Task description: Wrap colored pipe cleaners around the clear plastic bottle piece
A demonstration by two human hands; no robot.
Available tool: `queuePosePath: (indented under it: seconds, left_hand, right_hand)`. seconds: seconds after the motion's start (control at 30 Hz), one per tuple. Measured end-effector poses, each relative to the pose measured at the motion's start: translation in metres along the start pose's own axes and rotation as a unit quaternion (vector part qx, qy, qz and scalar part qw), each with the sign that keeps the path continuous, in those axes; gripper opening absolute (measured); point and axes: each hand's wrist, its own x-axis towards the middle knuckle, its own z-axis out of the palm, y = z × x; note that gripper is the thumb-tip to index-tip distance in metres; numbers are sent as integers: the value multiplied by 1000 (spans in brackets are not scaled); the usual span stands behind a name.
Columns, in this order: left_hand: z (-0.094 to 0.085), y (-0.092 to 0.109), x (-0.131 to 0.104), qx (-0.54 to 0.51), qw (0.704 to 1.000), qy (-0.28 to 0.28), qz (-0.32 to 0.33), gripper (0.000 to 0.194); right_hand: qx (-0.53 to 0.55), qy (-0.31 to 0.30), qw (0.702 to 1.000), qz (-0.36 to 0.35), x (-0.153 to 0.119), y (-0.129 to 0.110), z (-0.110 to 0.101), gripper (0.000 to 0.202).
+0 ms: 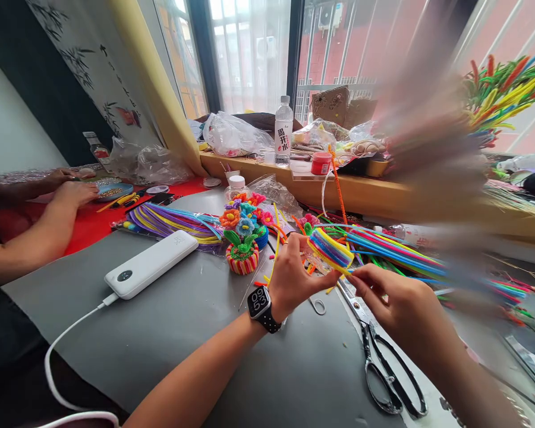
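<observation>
1. Head view, right of centre: left hand (292, 276) spread moderately, fingers and thumb bracing a striped fuzzy coil (330, 248).
2. Right hand (396, 303): thumb and fingertips pinched nearly closed on a yellow strand (344, 272) at the coil's lower edge.
3. Scissors (390, 371) below the right hand, lower right.
4. Flower pot (243, 259), upright, near the left hand; white power bank (151, 264) farther left.
5. Upper right: blurred shape (441, 148), unidentifiable.
6. Left edge: another person's arm (35, 223) beside a blue dish (116, 191).

A white power bank (151, 264) and a water bottle (283, 132) are seen near a window (249, 53).
</observation>
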Motion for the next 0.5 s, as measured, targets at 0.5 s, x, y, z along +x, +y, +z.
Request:
queuePosePath:
  seconds: [0.5]
  left_hand:
    - [-3, -5, 5, -70, 996, -27, -40, 52]
  right_hand:
    - [114, -198, 972, 44, 0, 6, -18, 39]
